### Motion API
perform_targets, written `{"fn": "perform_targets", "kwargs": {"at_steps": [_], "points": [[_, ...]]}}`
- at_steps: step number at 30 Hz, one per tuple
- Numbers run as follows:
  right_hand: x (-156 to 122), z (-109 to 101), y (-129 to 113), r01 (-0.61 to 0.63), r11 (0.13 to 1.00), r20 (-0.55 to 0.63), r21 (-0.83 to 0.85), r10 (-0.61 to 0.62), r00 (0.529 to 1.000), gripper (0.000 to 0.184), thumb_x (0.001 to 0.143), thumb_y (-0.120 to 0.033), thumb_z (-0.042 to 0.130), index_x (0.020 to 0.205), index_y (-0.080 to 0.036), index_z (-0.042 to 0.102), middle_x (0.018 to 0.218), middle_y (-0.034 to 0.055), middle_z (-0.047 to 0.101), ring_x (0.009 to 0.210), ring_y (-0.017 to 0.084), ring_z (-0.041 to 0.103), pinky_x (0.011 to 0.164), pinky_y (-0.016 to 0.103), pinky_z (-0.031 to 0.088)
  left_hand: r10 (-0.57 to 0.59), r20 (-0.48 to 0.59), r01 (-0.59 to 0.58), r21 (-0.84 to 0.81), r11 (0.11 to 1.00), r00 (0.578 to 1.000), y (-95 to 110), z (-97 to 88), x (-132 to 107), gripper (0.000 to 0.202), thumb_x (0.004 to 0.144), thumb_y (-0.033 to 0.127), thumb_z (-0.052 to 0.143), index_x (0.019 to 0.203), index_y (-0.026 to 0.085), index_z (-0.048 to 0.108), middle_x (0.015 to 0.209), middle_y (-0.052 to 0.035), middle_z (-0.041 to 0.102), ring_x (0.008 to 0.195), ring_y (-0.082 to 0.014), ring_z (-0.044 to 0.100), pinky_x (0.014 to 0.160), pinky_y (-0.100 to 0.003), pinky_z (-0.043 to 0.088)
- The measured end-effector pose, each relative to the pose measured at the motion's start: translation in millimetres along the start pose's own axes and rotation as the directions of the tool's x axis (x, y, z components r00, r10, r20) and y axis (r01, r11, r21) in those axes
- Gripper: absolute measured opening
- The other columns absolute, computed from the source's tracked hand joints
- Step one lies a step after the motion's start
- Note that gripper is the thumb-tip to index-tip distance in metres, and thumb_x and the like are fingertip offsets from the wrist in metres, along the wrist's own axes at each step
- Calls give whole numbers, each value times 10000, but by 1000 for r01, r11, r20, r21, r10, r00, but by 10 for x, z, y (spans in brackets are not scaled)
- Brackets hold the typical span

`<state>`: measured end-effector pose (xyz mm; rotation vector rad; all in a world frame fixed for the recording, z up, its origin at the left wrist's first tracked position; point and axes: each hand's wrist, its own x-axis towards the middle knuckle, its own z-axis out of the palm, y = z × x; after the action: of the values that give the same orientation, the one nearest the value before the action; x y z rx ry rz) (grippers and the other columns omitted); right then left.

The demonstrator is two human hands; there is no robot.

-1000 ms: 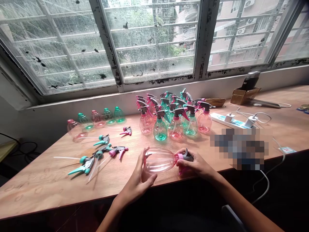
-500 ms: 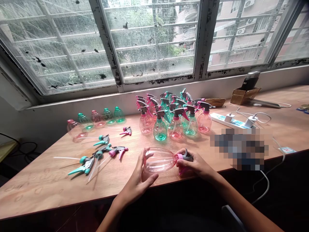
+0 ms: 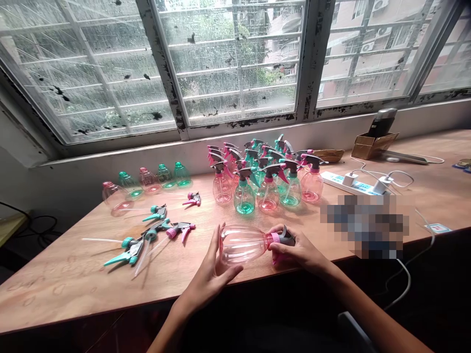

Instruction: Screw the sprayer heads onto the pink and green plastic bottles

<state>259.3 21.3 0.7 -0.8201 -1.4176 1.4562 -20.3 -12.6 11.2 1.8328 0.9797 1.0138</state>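
Observation:
A clear pink spray bottle (image 3: pixel 243 245) lies sideways between my hands above the table's near edge. My left hand (image 3: pixel 211 274) cups its base loosely, fingers fairly straight on the far side and thumb along the lower side. At the neck, my right hand (image 3: pixel 294 247) grips the grey and pink spray head (image 3: pixel 281 239), which sits on the bottle's mouth. Its pink trigger points down, partly behind my fingers. To the left lie loose teal spray heads (image 3: pixel 130 250) and pink spray heads (image 3: pixel 180 230), some with white tubes.
Several bottles without heads, such as a green bottle (image 3: pixel 182 175) and a tilted pink bottle (image 3: pixel 116 198), stand at the back left. Assembled spray bottles (image 3: pixel 245 196) crowd the back middle. A white power strip (image 3: pixel 336 182) with chargers and cables lies right, near a blurred patch (image 3: pixel 368 225).
The fingers of my left hand have straightened and loosened slightly around the bottle's base. My right hand keeps its grip on the spray head, almost unmoved.

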Motion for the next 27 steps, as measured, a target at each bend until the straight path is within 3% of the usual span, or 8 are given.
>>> {"fn": "perform_targets", "kwargs": {"at_steps": [5, 8, 11, 17, 21, 24, 27], "points": [[5, 1, -10, -8, 1000, -6, -7, 7, 1000, 489, 776, -524, 859, 1016, -188, 598, 708, 17, 743, 619, 212, 715, 633, 330, 566, 80, -24, -77, 107, 991, 996, -68, -21, 14, 860, 996, 328, 622, 1637, 398, 53, 1750, -74, 55, 1606, -322, 82, 1291, -550, 72], [5, 4, -22, -19, 1000, 3, 18, 19, 1000, 499, 776, -540, 852, 1006, -185, 588, 704, 26, 748, 613, 212, 714, 625, 326, 561, 97, -18, -96, 51, 994, 995, -88, -8, 16, 785, 1038, 301, 538, 1626, 445, 38, 1750, -57, 50, 1595, -314, 158, 1278, -547, 169], [-2, 4, -29, -14, 1000, 9, 8, 14, 1000, 485, 789, -524, 848, 1019, -183, 593, 709, 23, 742, 620, 204, 709, 629, 325, 566, 65, 6, -65, 11, 998, 998, -49, 10, 9, 855, 1022, 307, 575, 1615, 476, -17, 1745, -59, 70, 1568, -315, 248, 1250, -539, 271], [-12, 9, -32, -40, 999, 20, 10, 40, 999, 517, 760, -547, 866, 1035, -200, 600, 727, 6, 731, 644, 208, 704, 668, 353, 591, -8, 14, 7, 61, 998, 1000, 10, -5, 6, 936, 981, 358, 642, 1641, 376, -21, 1743, -112, 56, 1570, -360, 217, 1255, -591, 232], [-4, 16, -31, -31, 1000, 7, 2, 31, 1000, 510, 757, -558, 864, 1006, -196, 607, 727, 14, 735, 632, 216, 713, 645, 347, 584, 68, -7, -67, 73, 995, 998, -73, -18, 21, 876, 1007, 314, 597, 1639, 393, -4, 1737, -95, 85, 1581, -326, 192, 1274, -558, 183], [-1, 15, -32, -18, 1000, 1, 9, 18, 1000, 478, 776, -552, 850, 983, -193, 612, 724, 17, 732, 618, 214, 711, 631, 341, 580, 98, -9, -98, 50, 994, 995, -97, -7, 23, 812, 1034, 290, 542, 1628, 440, 8, 1727, -82, 105, 1542, -299, 293, 1245, -528, 287], [-1, 9, -29, -23, 1000, 6, 9, 23, 1000, 466, 786, -530, 850, 999, -191, 612, 732, 16, 729, 633, 210, 709, 633, 339, 586, 56, 10, -56, 12, 998, 998, -40, 11, 15, 892, 1010, 294, 597, 1618, 457, -34, 1716, -92, 123, 1513, -302, 341, 1190, -510, 394]]}}
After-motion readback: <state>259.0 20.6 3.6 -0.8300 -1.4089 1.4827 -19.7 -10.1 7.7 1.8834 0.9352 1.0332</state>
